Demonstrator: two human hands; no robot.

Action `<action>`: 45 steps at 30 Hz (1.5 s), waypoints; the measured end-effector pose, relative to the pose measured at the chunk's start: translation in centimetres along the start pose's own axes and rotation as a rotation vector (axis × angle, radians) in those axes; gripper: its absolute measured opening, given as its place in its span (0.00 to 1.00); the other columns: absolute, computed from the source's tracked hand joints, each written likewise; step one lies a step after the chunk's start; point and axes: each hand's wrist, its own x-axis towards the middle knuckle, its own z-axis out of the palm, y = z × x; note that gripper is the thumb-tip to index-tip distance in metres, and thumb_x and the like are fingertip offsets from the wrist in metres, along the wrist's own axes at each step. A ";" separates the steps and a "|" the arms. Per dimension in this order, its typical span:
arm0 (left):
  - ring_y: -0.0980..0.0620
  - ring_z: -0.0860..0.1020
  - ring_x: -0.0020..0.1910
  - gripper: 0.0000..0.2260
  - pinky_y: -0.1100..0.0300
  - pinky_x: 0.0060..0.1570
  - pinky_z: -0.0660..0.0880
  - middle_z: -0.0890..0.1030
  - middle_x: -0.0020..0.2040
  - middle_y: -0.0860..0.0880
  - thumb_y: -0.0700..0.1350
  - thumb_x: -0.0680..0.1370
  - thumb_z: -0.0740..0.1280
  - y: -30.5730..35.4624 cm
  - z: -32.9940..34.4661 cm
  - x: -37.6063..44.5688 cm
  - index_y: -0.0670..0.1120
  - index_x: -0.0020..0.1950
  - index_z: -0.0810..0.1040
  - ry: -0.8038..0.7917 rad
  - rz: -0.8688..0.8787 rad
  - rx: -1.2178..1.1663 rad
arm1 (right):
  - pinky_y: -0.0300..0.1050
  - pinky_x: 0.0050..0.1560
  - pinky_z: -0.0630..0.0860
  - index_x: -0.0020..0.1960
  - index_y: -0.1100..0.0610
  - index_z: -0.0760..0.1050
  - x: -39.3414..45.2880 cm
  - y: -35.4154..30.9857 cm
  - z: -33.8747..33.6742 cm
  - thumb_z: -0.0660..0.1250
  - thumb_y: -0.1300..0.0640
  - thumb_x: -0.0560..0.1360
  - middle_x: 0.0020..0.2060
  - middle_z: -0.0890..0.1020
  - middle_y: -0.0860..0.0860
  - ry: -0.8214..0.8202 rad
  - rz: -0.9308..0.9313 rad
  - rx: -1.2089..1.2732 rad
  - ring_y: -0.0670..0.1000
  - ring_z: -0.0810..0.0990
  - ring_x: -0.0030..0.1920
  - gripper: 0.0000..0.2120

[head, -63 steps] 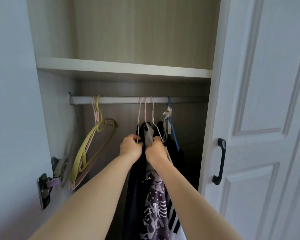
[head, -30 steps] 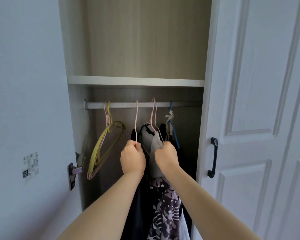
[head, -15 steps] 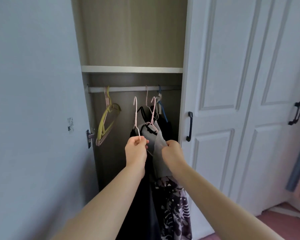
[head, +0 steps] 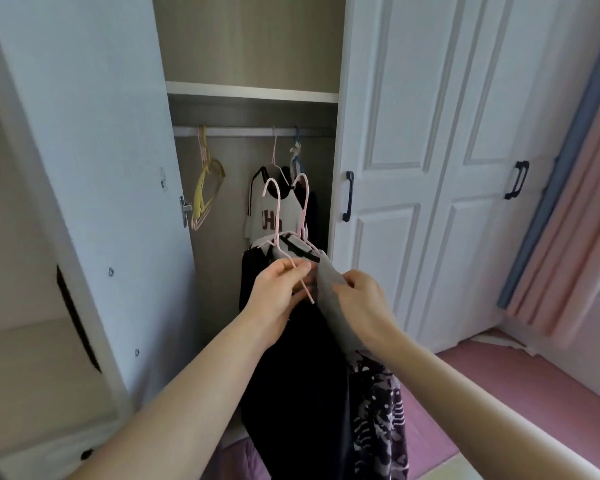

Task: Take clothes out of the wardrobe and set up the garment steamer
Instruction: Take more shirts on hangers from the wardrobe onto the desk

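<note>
Gripping pink hangers (head: 293, 216) with clothes, both hands (head: 280, 289).

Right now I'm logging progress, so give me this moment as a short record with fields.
left hand: pinches a pink hanger carrying a black garment
right hand: holds a grey garment
hangers in hand: off the rail
on the rail: white top, empty yellow hangers
steamer: not in view

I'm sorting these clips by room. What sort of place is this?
Most likely a bedroom at home: an open built-in wardrobe with a hanging rail, white panelled doors, and pink curtains at the right. Both hands hold hangered clothes.
</note>
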 end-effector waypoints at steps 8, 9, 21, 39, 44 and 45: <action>0.51 0.82 0.53 0.12 0.62 0.49 0.79 0.84 0.53 0.45 0.36 0.79 0.63 -1.7 0.5 -7.3 0.40 0.61 0.78 -0.084 -0.094 -0.057 | 0.40 0.32 0.65 0.44 0.54 0.71 -9.6 1.7 -2.5 0.61 0.48 0.78 0.35 0.74 0.46 0.000 -0.021 -0.056 0.45 0.71 0.34 0.10; 0.50 0.82 0.54 0.12 0.60 0.51 0.78 0.84 0.54 0.45 0.36 0.79 0.63 -1.8 0.6 -7.9 0.40 0.62 0.78 -0.087 -0.101 -0.081 | 0.41 0.33 0.67 0.45 0.53 0.71 -10.4 2.0 -2.8 0.62 0.46 0.77 0.36 0.75 0.46 0.008 -0.025 -0.074 0.44 0.72 0.34 0.10; 0.53 0.82 0.51 0.12 0.62 0.44 0.77 0.83 0.56 0.47 0.39 0.81 0.61 -2.5 0.5 -15.6 0.41 0.63 0.78 -0.129 -0.180 -0.187 | 0.48 0.41 0.77 0.45 0.47 0.71 -18.9 2.4 -2.3 0.65 0.39 0.72 0.39 0.78 0.45 0.108 0.013 -0.206 0.46 0.77 0.39 0.13; 0.64 0.81 0.40 0.13 0.73 0.38 0.73 0.85 0.40 0.54 0.42 0.81 0.62 0.8 -3.9 -27.1 0.51 0.43 0.84 -0.334 0.137 0.287 | 0.44 0.39 0.66 0.46 0.54 0.68 -31.0 -0.7 -1.4 0.55 0.48 0.81 0.42 0.72 0.47 0.368 -0.177 -0.757 0.48 0.70 0.38 0.11; 0.64 0.80 0.46 0.11 0.71 0.49 0.75 0.85 0.46 0.55 0.43 0.80 0.63 1.3 -6.1 -30.3 0.55 0.47 0.84 -0.424 0.161 0.364 | 0.46 0.37 0.63 0.47 0.57 0.69 -35.3 -1.1 -0.2 0.55 0.50 0.82 0.42 0.71 0.48 0.490 -0.121 -0.793 0.51 0.68 0.34 0.11; 0.65 0.80 0.50 0.10 0.68 0.55 0.75 0.85 0.48 0.58 0.42 0.80 0.63 1.7 -6.6 -30.7 0.53 0.51 0.84 -0.439 0.171 0.385 | 0.45 0.37 0.61 0.47 0.57 0.70 -36.0 -1.2 -0.2 0.55 0.51 0.81 0.42 0.72 0.48 0.522 -0.125 -0.808 0.51 0.68 0.34 0.11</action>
